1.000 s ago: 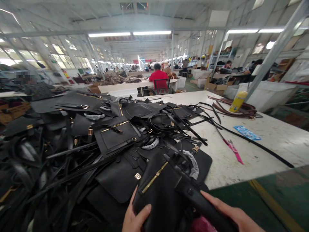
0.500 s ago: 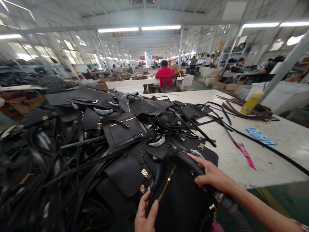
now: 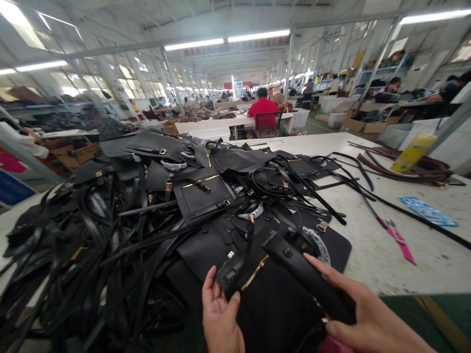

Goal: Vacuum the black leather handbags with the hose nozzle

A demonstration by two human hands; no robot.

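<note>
A black leather bag (image 3: 275, 299) with a gold zipper lies close in front of me at the table's near edge. My left hand (image 3: 222, 311) has its thumb and fingers closed on a black tab (image 3: 231, 273) left of the zipper. My right hand (image 3: 349, 299) wraps round a thick, padded-looking black part (image 3: 309, 277) on the bag's right side. Just beyond the hands lie more black bags, one with a gold zipper and buckle (image 3: 202, 191). A clear plastic-wrapped handle (image 3: 318, 245) shows beside the right hand. The bag's lower part is out of view.
A large heap of black bags and straps (image 3: 99, 255) covers the left of the white table (image 3: 371, 235). On the right are a yellow can (image 3: 414, 153), brown straps (image 3: 375, 164), a blue-and-white card (image 3: 429, 211) and a pink-handled tool (image 3: 401, 242). Beyond sits a person in red (image 3: 264, 109).
My right hand has slid down and right along the bag's thick black part. My left hand now lifts a black tab beside the zipper. The view has turned a little left.
</note>
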